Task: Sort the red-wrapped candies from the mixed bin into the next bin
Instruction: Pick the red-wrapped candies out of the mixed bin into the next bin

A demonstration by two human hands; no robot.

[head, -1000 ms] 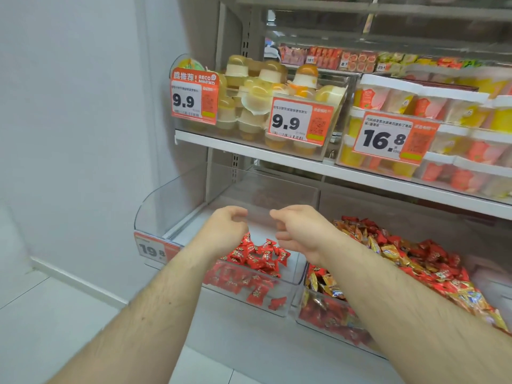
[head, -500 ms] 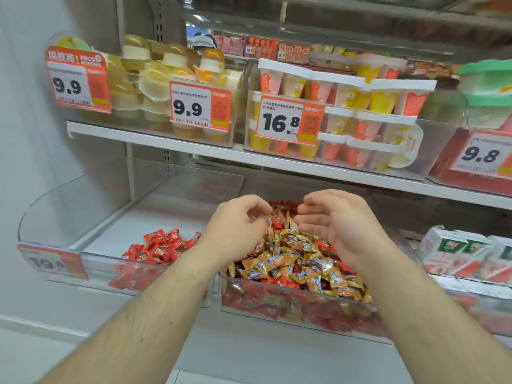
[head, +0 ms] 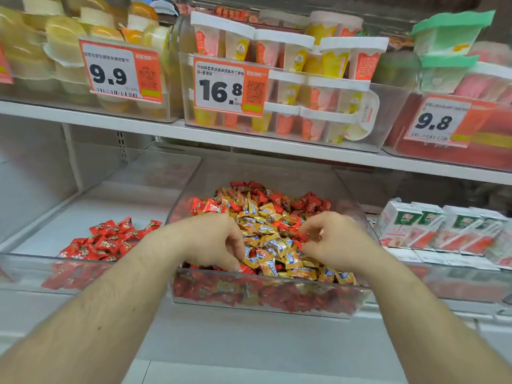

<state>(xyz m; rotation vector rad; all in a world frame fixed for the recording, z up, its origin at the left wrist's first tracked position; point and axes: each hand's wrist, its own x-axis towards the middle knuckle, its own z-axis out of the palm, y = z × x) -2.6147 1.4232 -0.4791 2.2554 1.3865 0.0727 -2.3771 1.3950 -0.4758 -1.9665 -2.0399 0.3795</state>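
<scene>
Both my left hand (head: 219, 242) and right hand (head: 329, 242) dig curled into the mixed bin (head: 263, 300) near its front edge; whether either pinches a red candy (head: 213, 207) I can't tell. Gold wrappers could ride along into the next bin (head: 83, 275).

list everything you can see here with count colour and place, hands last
clear plastic mixed bin: one, lower shelf centre, heaped with red and gold wrapped candies
clear plastic left bin: one, beside it, holding only red-wrapped candies
white and green cartons: several, lower shelf right
orange price tags: three readable, 9.9, 16.8, 9.8, upper shelf
jelly and pudding cups: many, yellow, pink, white, upper bins
left hand: fingers curled into the mixed candies
right hand: fingers curled into the mixed candies; grasp unclear
</scene>
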